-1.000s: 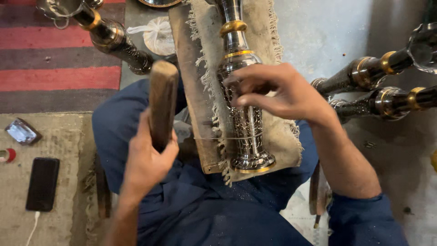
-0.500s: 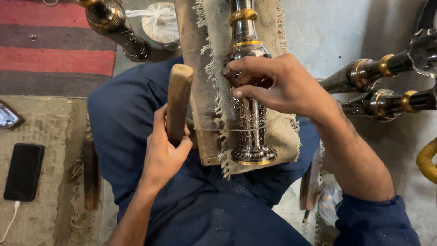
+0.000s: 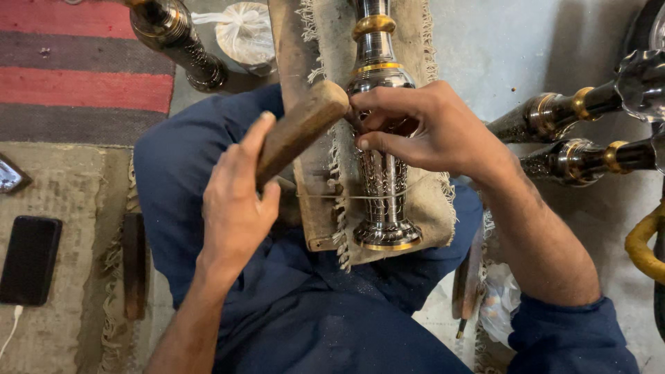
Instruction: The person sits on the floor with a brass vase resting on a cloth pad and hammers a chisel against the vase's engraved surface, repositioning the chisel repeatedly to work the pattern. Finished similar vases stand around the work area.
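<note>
The left hand [image 3: 235, 208] is wrapped tight around a wooden mallet [image 3: 298, 131], fingers closed on the lower part of it, thumb laid up along its side, and the blunt top end tilts over toward the metal stem [image 3: 381, 166]. That stem, silver with engraved patterning and gold bands, lies lengthwise on a frayed burlap cloth [image 3: 422, 208] spread over a wooden board [image 3: 315, 208] across the person's lap, its flared base nearest the body. The right hand [image 3: 429, 131] sits right over the stem's middle, fingers curled and pinched together on a small tool that is mostly hidden under them; the mallet head is just beside those fingertips, touching or nearly so. Just right of the stem, two more engraved stems [image 3: 554, 138] with gold rings lie side by side on the grey floor. Left of the stem, well apart, a black phone [image 3: 29, 260] rests on a mat, and a white plastic bag [image 3: 242, 34] sits beyond the board.
</note>
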The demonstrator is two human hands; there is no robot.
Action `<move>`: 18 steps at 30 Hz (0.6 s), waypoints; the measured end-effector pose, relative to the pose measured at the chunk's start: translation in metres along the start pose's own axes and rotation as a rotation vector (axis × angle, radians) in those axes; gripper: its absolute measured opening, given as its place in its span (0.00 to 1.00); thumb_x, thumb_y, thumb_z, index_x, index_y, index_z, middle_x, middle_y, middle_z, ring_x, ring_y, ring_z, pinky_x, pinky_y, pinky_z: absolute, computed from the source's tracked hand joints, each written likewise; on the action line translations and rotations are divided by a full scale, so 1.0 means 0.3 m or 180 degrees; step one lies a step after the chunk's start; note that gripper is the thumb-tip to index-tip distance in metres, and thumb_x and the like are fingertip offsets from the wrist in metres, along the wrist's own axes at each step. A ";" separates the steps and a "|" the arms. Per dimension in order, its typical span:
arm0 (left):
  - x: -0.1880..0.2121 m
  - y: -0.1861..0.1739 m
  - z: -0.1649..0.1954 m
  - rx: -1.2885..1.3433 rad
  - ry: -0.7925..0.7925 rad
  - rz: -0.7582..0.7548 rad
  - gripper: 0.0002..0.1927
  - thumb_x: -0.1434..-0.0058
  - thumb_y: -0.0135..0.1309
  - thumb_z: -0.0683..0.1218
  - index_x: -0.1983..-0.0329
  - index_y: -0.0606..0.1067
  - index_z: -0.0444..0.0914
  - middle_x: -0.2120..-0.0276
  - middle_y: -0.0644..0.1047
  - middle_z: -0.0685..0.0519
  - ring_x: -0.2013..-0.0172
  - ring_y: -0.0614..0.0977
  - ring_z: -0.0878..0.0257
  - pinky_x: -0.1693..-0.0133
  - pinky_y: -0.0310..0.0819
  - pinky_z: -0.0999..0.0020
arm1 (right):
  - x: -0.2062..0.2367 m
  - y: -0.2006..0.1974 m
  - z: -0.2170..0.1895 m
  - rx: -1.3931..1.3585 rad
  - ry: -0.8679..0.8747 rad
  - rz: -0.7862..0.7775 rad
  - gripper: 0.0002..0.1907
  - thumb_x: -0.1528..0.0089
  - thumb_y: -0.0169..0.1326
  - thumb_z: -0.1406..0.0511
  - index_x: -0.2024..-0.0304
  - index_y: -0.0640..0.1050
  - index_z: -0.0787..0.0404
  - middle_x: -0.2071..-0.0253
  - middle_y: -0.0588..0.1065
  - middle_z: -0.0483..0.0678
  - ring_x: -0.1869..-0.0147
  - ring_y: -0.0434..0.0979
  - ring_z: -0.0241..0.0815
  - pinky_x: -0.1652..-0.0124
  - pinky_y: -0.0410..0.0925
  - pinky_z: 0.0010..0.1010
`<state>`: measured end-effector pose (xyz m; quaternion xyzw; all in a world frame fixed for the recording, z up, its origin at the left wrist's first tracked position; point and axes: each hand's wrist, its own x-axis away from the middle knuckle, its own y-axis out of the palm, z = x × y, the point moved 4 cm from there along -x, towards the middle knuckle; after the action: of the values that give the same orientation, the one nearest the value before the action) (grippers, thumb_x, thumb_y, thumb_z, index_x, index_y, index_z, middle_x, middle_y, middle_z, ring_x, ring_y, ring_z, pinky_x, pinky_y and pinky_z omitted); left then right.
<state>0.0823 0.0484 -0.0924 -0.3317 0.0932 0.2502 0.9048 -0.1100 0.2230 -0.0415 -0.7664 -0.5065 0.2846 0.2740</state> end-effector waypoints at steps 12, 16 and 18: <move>-0.002 -0.008 0.002 -0.0439 0.0098 0.0101 0.42 0.44 0.56 0.31 0.26 0.61 0.42 0.34 0.72 0.44 0.35 0.74 0.45 0.34 0.68 0.55 | 0.004 -0.003 0.011 -0.0064 0.0041 -0.0021 0.24 0.39 0.66 0.65 0.40 0.77 0.58 0.62 0.84 0.47 0.60 0.86 0.38 0.58 0.79 0.30; -0.006 0.003 -0.012 -0.1067 -0.0102 -0.0236 0.43 0.48 0.60 0.33 0.27 0.64 0.44 0.46 0.76 0.46 0.46 0.78 0.44 0.41 0.69 0.52 | 0.008 -0.006 0.011 -0.0143 0.0041 -0.0047 0.24 0.39 0.66 0.64 0.41 0.78 0.58 0.62 0.84 0.47 0.59 0.86 0.38 0.58 0.79 0.31; -0.009 -0.012 0.004 -0.0509 0.0224 0.0199 0.42 0.46 0.57 0.31 0.27 0.62 0.42 0.39 0.74 0.43 0.39 0.77 0.43 0.37 0.71 0.54 | 0.007 -0.008 0.011 -0.0122 -0.0042 -0.0053 0.24 0.39 0.66 0.64 0.41 0.78 0.59 0.61 0.84 0.48 0.58 0.87 0.39 0.57 0.79 0.31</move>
<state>0.0819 0.0457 -0.0886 -0.4085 0.1149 0.2731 0.8633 -0.1131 0.2263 -0.0426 -0.7654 -0.5200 0.2777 0.2583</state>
